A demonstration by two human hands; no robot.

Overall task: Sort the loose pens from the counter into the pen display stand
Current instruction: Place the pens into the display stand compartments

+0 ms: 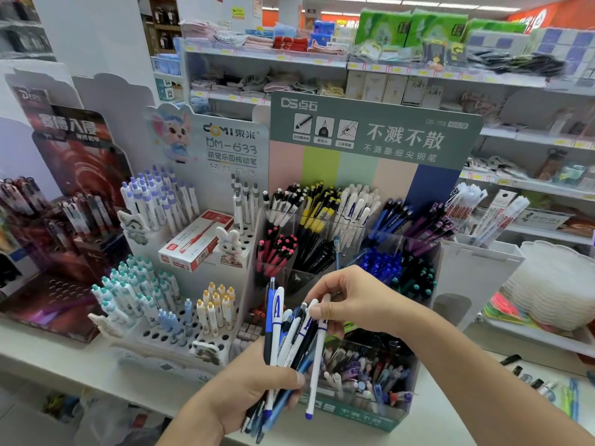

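left hand (257, 386) grips a pen bundle (289, 336); right hand (351, 300) pinches one white pen (315, 365).

Your left hand (254, 381) grips a bundle of pens (289, 342) before the pen display stand (370, 149) on the tabletop (64, 358); your right hand (351, 300) pinches one pen (317, 358) at the bundle's right; a red box (193, 243) lies on the stand to its left.

Bright, even shop light all round, coming from the long white ceiling strip lights (450, 3) at the top edge. Shadows are soft and faint. The wide lens bows the white metal shelves (418, 72) at the sides and corners. Far goods up there smear and blur; the dark red cardboard display (74, 194) on the left is soft too. The centre reads sharp.
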